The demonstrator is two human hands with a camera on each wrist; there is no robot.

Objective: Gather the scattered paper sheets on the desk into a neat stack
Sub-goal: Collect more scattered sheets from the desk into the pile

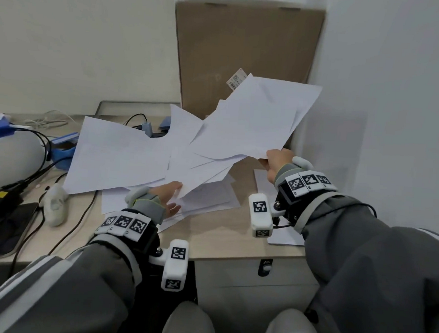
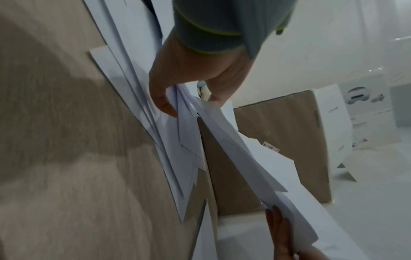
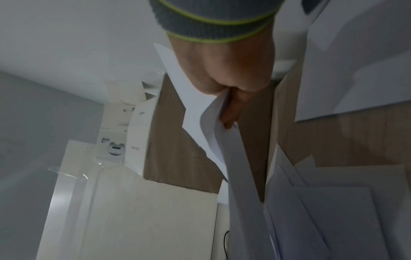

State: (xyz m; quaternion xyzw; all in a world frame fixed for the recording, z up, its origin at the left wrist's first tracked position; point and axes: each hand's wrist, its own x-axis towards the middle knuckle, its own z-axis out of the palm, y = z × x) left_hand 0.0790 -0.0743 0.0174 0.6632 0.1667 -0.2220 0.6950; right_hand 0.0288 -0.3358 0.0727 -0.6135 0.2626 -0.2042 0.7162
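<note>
Several white paper sheets are fanned out and lifted above the wooden desk (image 1: 224, 240). My right hand (image 1: 274, 161) pinches the near right corner of the raised bundle (image 1: 254, 117); the right wrist view shows thumb and fingers (image 3: 231, 112) clamped on the bundle's edge (image 3: 213, 126). My left hand (image 1: 168, 196) grips the near left edge of overlapping sheets (image 1: 122, 156), thumb above and fingers below; in the left wrist view it (image 2: 184, 98) pinches that edge (image 2: 189, 130). More sheets (image 1: 206, 204) lie flat on the desk beneath, and one sheet (image 1: 281, 235) lies under my right wrist.
A tall cardboard box (image 1: 244, 55) leans against the wall behind the papers. Cables (image 1: 36, 141), a dark tablet (image 1: 6, 229), blue items (image 1: 64, 148) and a pale crumpled object (image 1: 56, 203) crowd the desk's left. A drawer front with a lock (image 1: 265, 268) sits below the desk edge.
</note>
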